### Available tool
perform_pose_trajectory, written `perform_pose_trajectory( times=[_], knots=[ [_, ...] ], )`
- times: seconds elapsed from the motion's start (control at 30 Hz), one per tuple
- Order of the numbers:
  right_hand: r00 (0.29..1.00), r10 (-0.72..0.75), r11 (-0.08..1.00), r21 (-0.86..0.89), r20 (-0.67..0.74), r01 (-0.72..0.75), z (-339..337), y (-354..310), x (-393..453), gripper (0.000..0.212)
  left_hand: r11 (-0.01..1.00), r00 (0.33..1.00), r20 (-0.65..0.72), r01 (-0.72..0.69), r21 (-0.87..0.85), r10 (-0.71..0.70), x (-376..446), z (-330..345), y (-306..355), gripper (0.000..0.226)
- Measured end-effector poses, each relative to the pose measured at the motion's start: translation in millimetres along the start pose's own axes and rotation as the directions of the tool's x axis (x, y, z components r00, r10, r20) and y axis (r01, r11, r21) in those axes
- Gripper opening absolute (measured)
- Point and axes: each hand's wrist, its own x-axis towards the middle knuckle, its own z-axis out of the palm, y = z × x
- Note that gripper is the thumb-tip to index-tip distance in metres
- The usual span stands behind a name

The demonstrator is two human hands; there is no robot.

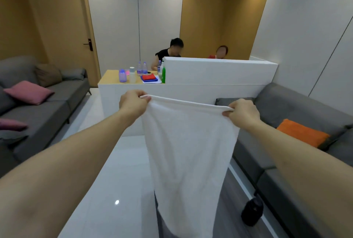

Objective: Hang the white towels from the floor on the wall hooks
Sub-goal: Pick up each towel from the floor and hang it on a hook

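Note:
A white towel (189, 153) hangs straight down in front of me, stretched out by its top edge at about chest height. My left hand (133, 104) pinches the towel's top left corner and my right hand (243, 112) pinches the top right corner. The lower end of the towel runs out of view at the bottom. No wall hooks show in this view.
A white glossy table (114, 180) stands just below the towel. Grey sofas stand at the left (47, 108) and right (286, 142), with pink and orange cushions. A white counter (210, 77) with bottles and folded cloths faces me; two people sit behind it. A black object (252, 211) stands on the floor.

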Motion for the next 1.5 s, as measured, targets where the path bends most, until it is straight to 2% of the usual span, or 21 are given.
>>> perform_pose_trajectory(
  times=[0.2,0.3,0.53,0.67,0.83,0.9,1.03,1.2,1.33,1.5],
  knots=[
    [0.976,-0.051,0.983,0.165,-0.211,0.087,-7.6,0.9,49.7,0.016,0.996,0.992,-0.082,-0.093,-0.017,0.091,43.3,8.2,24.3,0.015],
    [0.966,-0.065,0.976,0.186,-0.25,0.114,5.2,19.1,50.9,0.017,0.995,0.992,-0.08,-0.097,-0.027,0.095,41.9,21.2,22.7,0.015],
    [0.989,-0.102,0.967,0.222,-0.11,0.124,63.8,89.4,-4.5,0.03,0.998,1.0,-0.011,0.015,0.065,-0.014,-31.2,73.8,-29.9,0.012],
    [0.995,-0.096,0.966,0.243,0.022,0.088,98.2,143.9,-56.5,0.032,0.988,0.993,0.047,0.107,0.114,-0.113,-108.9,105.5,-62.8,0.011],
    [0.988,-0.1,0.965,0.252,0.115,0.068,132.4,224.2,-127.1,0.033,0.954,0.973,0.055,0.208,0.215,-0.224,-222.0,146.1,-88.2,0.01],
    [0.977,-0.085,0.967,0.252,0.198,0.033,142.2,253.4,-156.9,0.036,0.935,0.962,0.051,0.245,0.258,-0.267,-268.2,159.6,-95.6,0.012],
    [0.927,-0.085,0.973,0.23,0.365,-0.001,155.2,309.0,-220.3,0.038,0.891,0.93,0.101,0.303,0.339,-0.354,-357.0,177.4,-103.9,0.014],
    [0.867,-0.074,0.984,0.179,0.493,-0.019,165.1,355.3,-297.7,0.03,0.853,0.891,0.168,0.327,0.407,-0.422,-444.7,180.9,-117.2,0.016],
    [0.761,-0.02,0.997,0.073,0.648,-0.035,158.8,377.0,-359.5,0.019,0.824,0.85,0.253,0.306,0.477,-0.462,-506.7,173.0,-127.2,0.016],
    [0.606,0.062,0.998,-0.037,0.793,-0.054,142.2,388.4,-439.0,0.008,0.803,0.763,0.391,0.27,0.531,-0.515,-581.9,148.6,-143.7,0.012]
  ],
)
